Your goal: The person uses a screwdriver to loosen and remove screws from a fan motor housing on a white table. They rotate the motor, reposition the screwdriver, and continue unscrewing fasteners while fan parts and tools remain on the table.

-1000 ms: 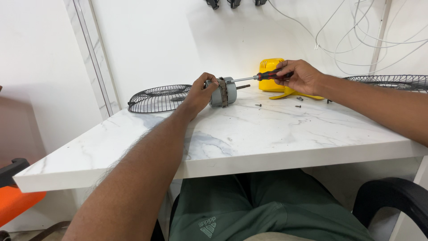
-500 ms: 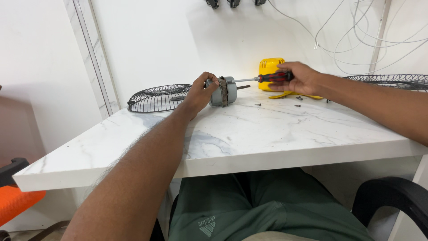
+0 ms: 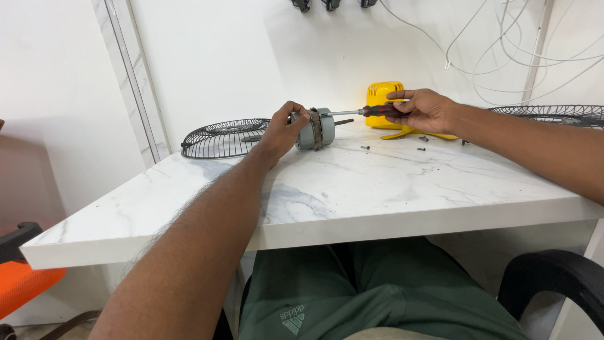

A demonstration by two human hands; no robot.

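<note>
The grey fan motor was gripped by the left hand; at its 3 o'clock, the screwdriver was clasped by the right hand.

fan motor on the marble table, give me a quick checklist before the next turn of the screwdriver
1. Motor held firm: ok. The left hand wraps the grey fan motor, which rests on the marble table.
2. Screwdriver in hand: ok. The right hand holds the screwdriver by its red and black handle.
3. Tip seated in a screw: cannot tell. The shaft reaches the motor's face, but the contact point is too small to see.
4. Loose screws safe: ok. The small screws lie on the table, away from the edge.
5. Space around the work: ok. The wire fan guard and the yellow housing sit apart from both hands.
</note>
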